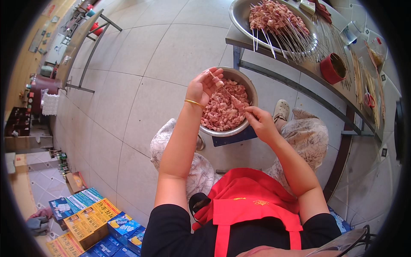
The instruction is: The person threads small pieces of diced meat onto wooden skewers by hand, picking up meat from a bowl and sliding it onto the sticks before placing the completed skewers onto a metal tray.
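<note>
A metal basin (253, 91) full of cut raw meat pieces (224, 112) stands before me, between my knees, on a blue support. Over its far left part is my left hand (205, 85), palm up with fingers spread, one end of a skewer with meat (219, 84) lying against the fingers. My right hand (261, 122), at the basin's right rim, pinches the skewer's other end between thumb and fingers. Meat sits on the skewer near both hands, with bare skewer between.
On the metal table (279, 67) at the right, a large steel bowl (237, 19) holds many loaded skewers (276, 19). Bare skewers, a red container (328, 70) and red-handled scissors (370, 100) lie along it. Stacked cartons (93, 221) are at lower left; another table (77, 41) stands upper left.
</note>
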### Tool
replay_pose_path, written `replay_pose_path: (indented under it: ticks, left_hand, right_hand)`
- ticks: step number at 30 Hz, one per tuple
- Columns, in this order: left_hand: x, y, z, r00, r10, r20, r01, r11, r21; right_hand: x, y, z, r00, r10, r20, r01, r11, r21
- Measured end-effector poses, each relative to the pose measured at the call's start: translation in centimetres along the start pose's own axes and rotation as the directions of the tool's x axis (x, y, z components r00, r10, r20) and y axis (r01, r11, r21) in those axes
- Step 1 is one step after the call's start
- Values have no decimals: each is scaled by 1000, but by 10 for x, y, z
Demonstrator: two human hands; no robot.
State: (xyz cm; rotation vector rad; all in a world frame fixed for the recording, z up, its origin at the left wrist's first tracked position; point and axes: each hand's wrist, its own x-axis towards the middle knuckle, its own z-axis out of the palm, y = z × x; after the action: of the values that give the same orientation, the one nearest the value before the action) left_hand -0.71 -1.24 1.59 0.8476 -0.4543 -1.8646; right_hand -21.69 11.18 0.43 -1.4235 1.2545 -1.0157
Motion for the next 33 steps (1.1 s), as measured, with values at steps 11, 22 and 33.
replay_pose_path:
  ticks: [11,22,33]
  left_hand:
    - [0,2,0,1000,-23,13,22,999,41]
    - [-1,-2,-2,1000,-4,15,2,992,126]
    - [0,-1,-2,998,-8,57,1,991,132]
  right_hand:
    - [0,-2,-1,1000,9,-2,-9,1000,-3]
    - [5,0,-9,999,28,16,-29,999,24]
    - [3,2,-9,999,31,24,-31,1000,0]
